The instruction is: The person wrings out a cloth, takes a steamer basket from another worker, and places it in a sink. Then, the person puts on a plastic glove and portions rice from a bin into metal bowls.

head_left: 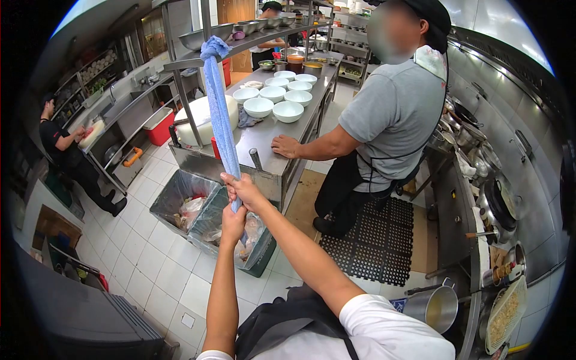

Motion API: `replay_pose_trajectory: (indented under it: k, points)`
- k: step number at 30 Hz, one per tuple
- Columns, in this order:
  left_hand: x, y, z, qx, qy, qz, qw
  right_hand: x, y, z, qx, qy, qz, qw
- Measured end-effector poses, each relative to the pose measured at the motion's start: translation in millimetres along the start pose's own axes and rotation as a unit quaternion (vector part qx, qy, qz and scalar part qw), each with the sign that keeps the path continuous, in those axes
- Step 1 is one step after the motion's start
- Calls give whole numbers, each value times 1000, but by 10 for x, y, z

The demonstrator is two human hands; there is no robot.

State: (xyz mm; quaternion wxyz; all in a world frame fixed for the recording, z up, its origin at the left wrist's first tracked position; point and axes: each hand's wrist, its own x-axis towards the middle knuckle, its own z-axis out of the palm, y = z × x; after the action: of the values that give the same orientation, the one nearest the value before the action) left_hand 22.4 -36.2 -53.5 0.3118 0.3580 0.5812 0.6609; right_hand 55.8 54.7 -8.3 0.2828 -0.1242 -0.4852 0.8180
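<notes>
A long blue towel is looped around the upright post of the steel shelf and stretches down toward me, pulled taut. Both fists are closed around its lower part. My right hand grips higher up. Just below it, my left hand is wrapped around the towel, close to its hanging end. Beneath my hands stand two bins with clear liners, a left bin and a right bin, both holding bags and scraps.
Several white bowls stand on the steel table. A co-worker in a grey shirt rests a hand on it at my right. Another person works at the left counter. A black rubber mat and a pot are at right.
</notes>
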Motion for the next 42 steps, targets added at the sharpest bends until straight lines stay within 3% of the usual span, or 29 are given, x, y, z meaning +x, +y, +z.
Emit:
replay_pose_trajectory:
  k: [42]
  points:
    - [33,-60,-54,-8,-1,-19,1000,53,94,-25,-60,15,-9,998]
